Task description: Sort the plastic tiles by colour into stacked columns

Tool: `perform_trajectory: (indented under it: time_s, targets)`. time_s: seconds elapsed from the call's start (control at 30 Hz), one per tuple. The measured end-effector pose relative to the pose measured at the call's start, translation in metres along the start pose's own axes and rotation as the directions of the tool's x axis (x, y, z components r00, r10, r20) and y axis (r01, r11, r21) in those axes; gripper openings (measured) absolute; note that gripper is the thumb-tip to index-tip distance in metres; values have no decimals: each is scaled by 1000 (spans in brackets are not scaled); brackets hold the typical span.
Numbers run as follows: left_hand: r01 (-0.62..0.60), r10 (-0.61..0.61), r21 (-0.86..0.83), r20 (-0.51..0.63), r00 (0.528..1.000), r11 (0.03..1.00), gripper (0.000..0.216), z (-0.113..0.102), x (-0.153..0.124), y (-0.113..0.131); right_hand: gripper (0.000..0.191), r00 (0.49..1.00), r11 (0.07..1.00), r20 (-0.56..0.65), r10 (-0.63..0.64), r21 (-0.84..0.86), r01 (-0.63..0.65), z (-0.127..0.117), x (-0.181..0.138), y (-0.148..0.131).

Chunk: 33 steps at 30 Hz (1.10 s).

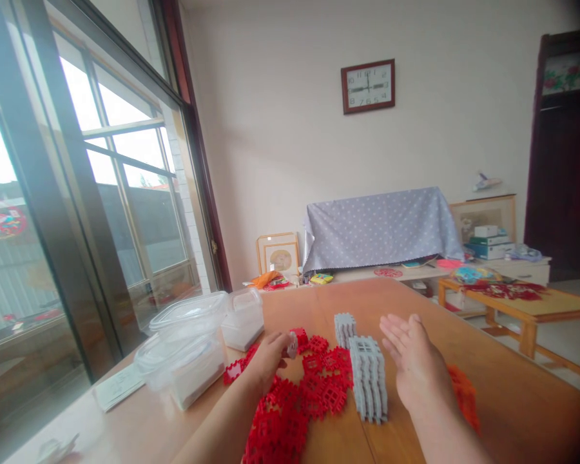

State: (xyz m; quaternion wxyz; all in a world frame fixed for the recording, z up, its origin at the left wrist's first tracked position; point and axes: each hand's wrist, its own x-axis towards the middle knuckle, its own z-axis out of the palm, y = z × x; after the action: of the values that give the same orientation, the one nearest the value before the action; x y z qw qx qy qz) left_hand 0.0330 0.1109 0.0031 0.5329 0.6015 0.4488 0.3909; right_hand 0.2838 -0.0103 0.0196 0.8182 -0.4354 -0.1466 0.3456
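My left hand (269, 358) reaches over a spread of red notched plastic building tiles (326, 386). Its fingers are closed on a small pale piece (292, 345), too blurred to make out fully. My right hand (410, 354) is held up with its fingers stretched out and nothing in it. Just left of that hand stands a tall stack of grey notched building tiles (369, 380), close to the fingers but apart from them. Behind it is a shorter grey stack (345, 330). Orange pieces (464, 396) lie to the right, partly hidden by my right forearm.
Clear plastic boxes (198, 374) with lids stand on the wooden table (406, 303) at the left, beside a pale booklet (119, 386). A low wooden bench (536, 312) stands beyond the right edge. The window (125, 161) is close on the left.
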Motion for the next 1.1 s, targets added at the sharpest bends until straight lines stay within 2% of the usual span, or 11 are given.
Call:
perform_trajectory:
  time_s: [0.1,0.17,0.3,0.5,0.63,0.8,0.93,1.1]
  targets:
    - [85,-87,-231,3,996,969,20,1,-7,8,56,1000,1000,-20,1,-8,-1,1,0,0]
    - [131,-134,-322,12,991,938,16,2,-13,11,56,1000,1000,-19,10,-18,-11,1,1,1]
    - [190,-180,-419,64,982,888,15,6,-26,14,54,1000,999,-23,10,-34,-11,1,2,1]
    - [211,-171,-502,125,977,839,19,14,-38,27,53,999,998,-35,-15,-57,13,0,3,2]
    - [148,-90,-507,136,987,849,20,19,-45,35,52,997,994,-33,-76,-86,73,1,1,3]
    - [19,66,-441,175,982,897,22,23,-54,50,48,972,957,0,-236,-175,232,8,-15,-6]
    - [-39,166,-377,311,936,925,29,29,-60,72,51,924,901,142,-356,-210,380,12,-30,-13]
    - [-99,250,-354,410,877,930,42,49,-65,99,53,860,840,332,-387,-258,478,9,-39,-21]
